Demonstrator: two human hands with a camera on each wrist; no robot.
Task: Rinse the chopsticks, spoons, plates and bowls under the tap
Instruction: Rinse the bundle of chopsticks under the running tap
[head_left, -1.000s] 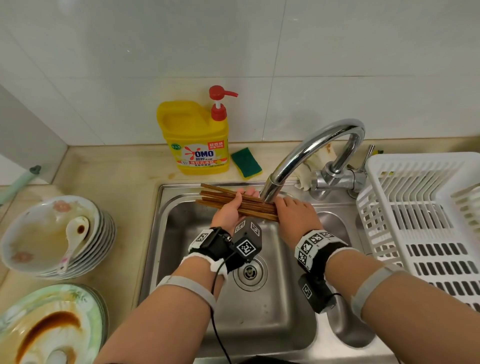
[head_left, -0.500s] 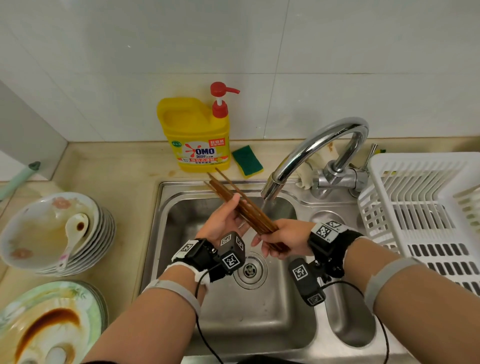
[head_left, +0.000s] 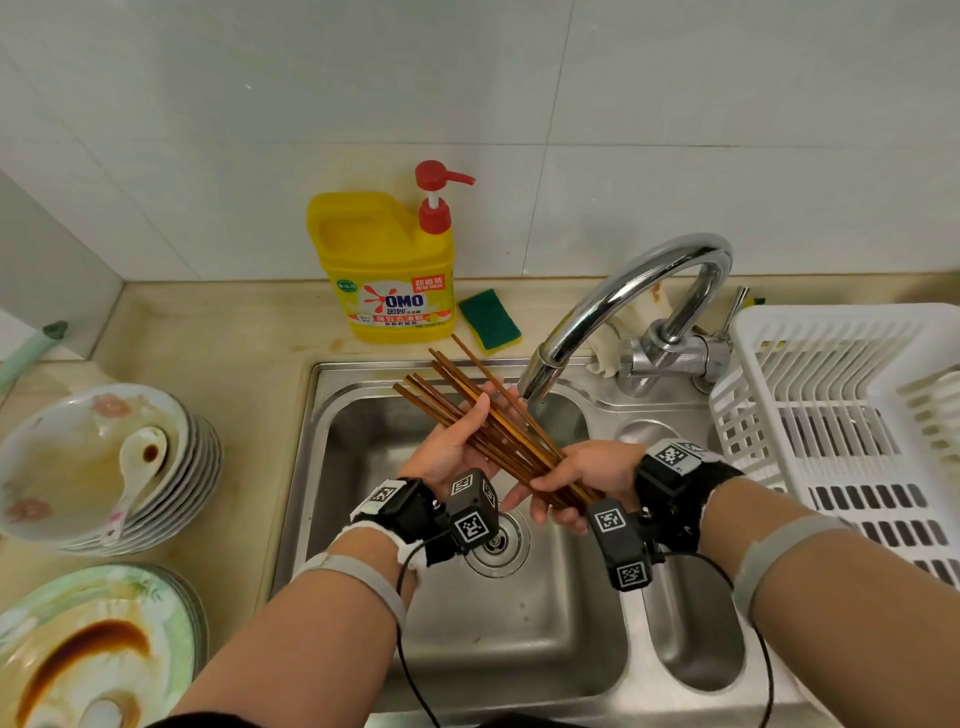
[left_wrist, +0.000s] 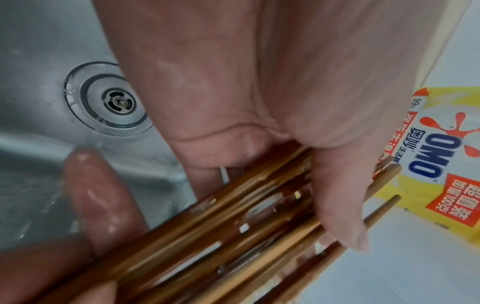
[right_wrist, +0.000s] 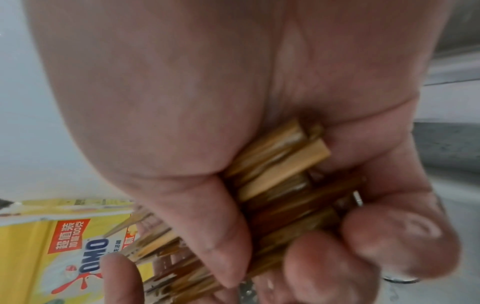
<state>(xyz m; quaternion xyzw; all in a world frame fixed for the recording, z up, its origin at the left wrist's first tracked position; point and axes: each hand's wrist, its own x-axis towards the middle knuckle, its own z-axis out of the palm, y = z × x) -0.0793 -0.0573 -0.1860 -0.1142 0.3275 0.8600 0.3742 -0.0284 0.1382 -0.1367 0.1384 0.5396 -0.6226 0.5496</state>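
A bundle of brown wooden chopsticks (head_left: 470, 410) slants over the steel sink (head_left: 363, 597), tips fanned toward the back left. My right hand (head_left: 576, 480) grips their thick ends (right_wrist: 283, 164), fingers curled round the bundle. My left hand (head_left: 457, 441) holds the middle of the chopsticks (left_wrist: 233, 232), thumb across the top. The curved chrome tap (head_left: 634, 291) ends just right of the bundle, and water falls past it. A stack of dirty bowls (head_left: 62, 462) with a white spoon (head_left: 137, 467) sits at the left. Sauce-stained plates (head_left: 78, 654) lie at the lower left.
A yellow detergent bottle (head_left: 387, 270) with a red pump and a green sponge (head_left: 488, 319) stand behind the sink. A white plastic drying rack (head_left: 841, 415) fills the counter at the right. The drain (head_left: 496, 540) lies below my hands.
The chopsticks swung from lying crosswise under the spout to slanting with tips toward the back left. My right hand drew back toward me to grip their thick ends, and my left hand shifted along them.
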